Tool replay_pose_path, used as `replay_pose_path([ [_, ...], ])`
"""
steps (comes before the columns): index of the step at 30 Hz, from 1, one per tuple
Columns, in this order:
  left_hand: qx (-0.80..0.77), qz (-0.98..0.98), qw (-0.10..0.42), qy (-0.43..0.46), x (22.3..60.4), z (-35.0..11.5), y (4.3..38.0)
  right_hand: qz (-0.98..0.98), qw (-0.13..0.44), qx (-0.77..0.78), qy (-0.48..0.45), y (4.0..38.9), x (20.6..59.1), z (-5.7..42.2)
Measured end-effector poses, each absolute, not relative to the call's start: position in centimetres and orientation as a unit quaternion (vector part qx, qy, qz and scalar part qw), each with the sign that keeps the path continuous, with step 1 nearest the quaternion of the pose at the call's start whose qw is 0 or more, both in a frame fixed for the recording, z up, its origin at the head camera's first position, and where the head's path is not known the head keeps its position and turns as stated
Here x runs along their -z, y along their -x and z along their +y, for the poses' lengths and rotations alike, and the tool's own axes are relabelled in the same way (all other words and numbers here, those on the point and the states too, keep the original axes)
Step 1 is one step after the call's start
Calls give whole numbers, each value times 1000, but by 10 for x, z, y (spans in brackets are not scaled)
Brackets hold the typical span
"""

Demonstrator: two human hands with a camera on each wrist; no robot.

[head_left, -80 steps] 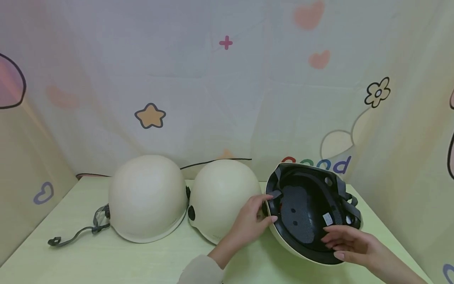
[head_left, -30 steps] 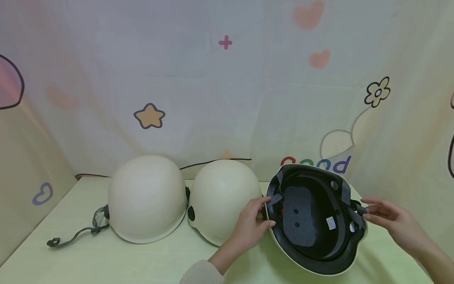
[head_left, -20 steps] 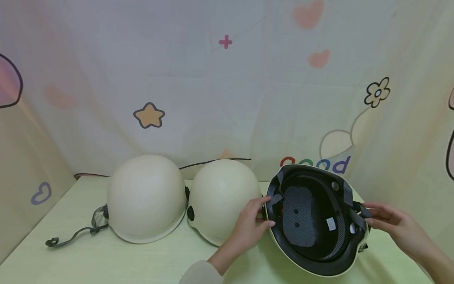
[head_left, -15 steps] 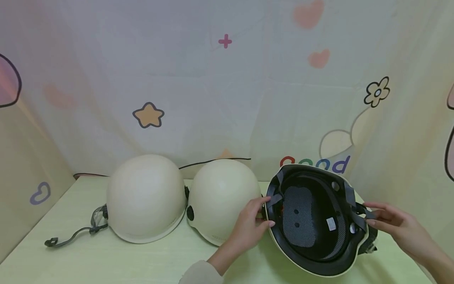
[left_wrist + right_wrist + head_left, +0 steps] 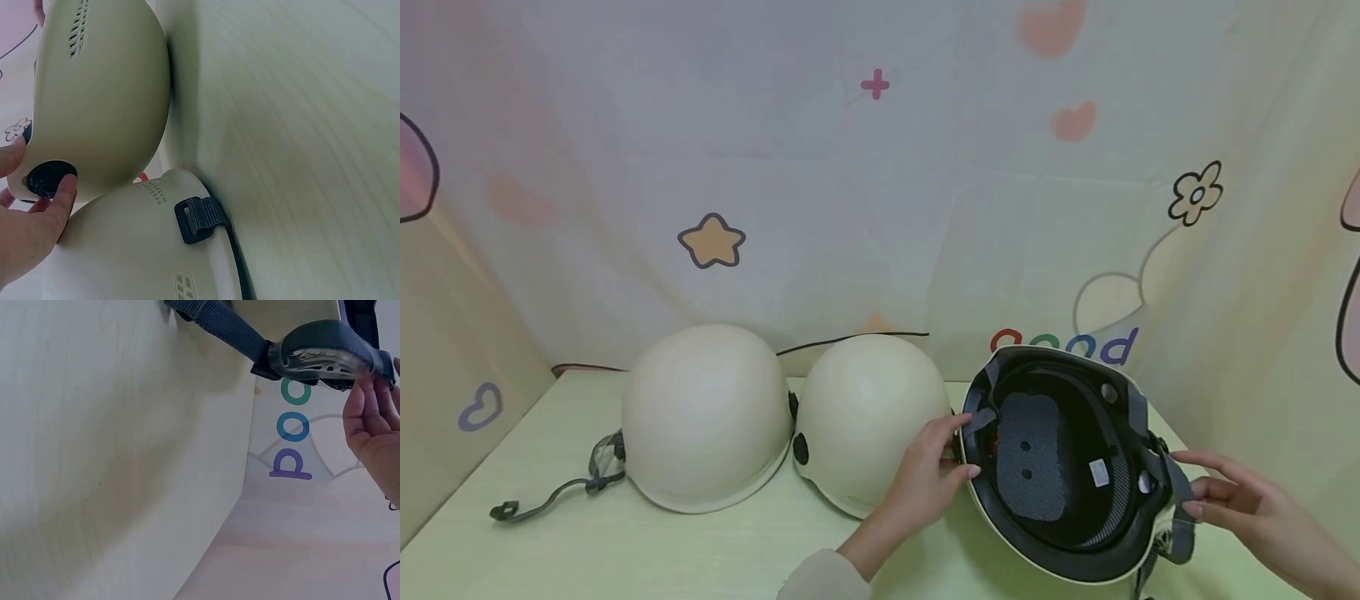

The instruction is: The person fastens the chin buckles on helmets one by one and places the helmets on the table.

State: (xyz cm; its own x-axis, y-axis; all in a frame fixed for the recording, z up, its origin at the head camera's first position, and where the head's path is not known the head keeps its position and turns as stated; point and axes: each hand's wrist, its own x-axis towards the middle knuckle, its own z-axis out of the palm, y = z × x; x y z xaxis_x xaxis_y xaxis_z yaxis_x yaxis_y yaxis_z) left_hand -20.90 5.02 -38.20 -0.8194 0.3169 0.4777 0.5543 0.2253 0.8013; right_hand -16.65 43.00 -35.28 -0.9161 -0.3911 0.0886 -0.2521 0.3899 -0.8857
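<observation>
An off-white helmet (image 5: 1026, 533) stands tipped at the right of the table, its black padded inside facing the head camera. My left hand (image 5: 921, 479) grips its left rim; in the left wrist view, the thumb (image 5: 64, 187) lies by a round black fitting (image 5: 51, 178) on the shell. On the other side, my right hand (image 5: 1262, 517) pinches the dark helmet strap (image 5: 1182, 500) between thumb and fingers. The strap (image 5: 325, 337) loops out beside the shell in the right wrist view, with a lower part hanging toward the table.
Two more off-white helmets (image 5: 707, 417) (image 5: 872, 417) sit dome-up to the left, side by side. From the leftmost one a strap with a buckle (image 5: 505, 510) trails over the table (image 5: 700, 558). A printed curtain (image 5: 850, 208) hangs behind.
My right hand moved from inside the helmet to the strap on its right side, then slightly down and right. The strap now hangs lower and looser. My left hand has kept its grip.
</observation>
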Motion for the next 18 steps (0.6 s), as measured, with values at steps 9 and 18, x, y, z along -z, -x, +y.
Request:
replay_pose_path([
  [9, 559, -771, 108, 285, 381, 50, 209, 762, 159, 596, 197, 161, 362, 423],
  [18, 554, -774, 113, 285, 382, 50, 210, 790, 198, 551, 180, 155, 361, 420],
])
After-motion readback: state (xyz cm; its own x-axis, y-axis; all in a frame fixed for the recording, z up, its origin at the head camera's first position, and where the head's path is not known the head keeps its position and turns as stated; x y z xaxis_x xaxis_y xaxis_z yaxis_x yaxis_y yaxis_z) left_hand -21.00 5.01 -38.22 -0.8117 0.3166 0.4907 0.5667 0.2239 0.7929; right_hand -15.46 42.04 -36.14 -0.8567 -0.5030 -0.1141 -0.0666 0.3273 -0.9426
